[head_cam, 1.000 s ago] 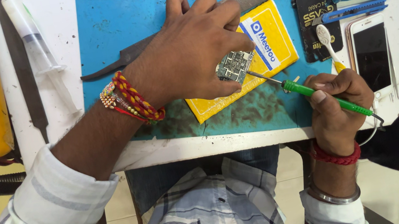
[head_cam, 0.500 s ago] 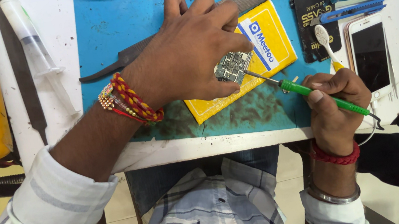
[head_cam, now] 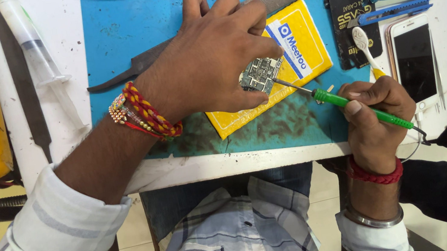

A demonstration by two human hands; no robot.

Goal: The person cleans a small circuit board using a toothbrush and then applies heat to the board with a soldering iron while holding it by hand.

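Since the earlier frames little had moved: the left hand (head_cam: 212, 60) stayed over the small green circuit board (head_cam: 261, 74), and the green-handled soldering iron (head_cam: 355, 105) kept its metal tip at the board's right edge, with only a slight shift of the right hand (head_cam: 374, 111). The board lay on a yellow rectangular pad (head_cam: 293, 70) on the blue work mat (head_cam: 126, 26) covering the tabletop (head_cam: 212, 167), pinched at its edges between left thumb and fingers (head_cam: 258, 46). The right-hand fingers were clenched around the iron's handle in a pen grip. Judged: the board was light, thin, stiff and fragile, best held by bare edges, clear of components and the hot tip. A white smartphone (head_cam: 416, 64) lay just beside the right hand.
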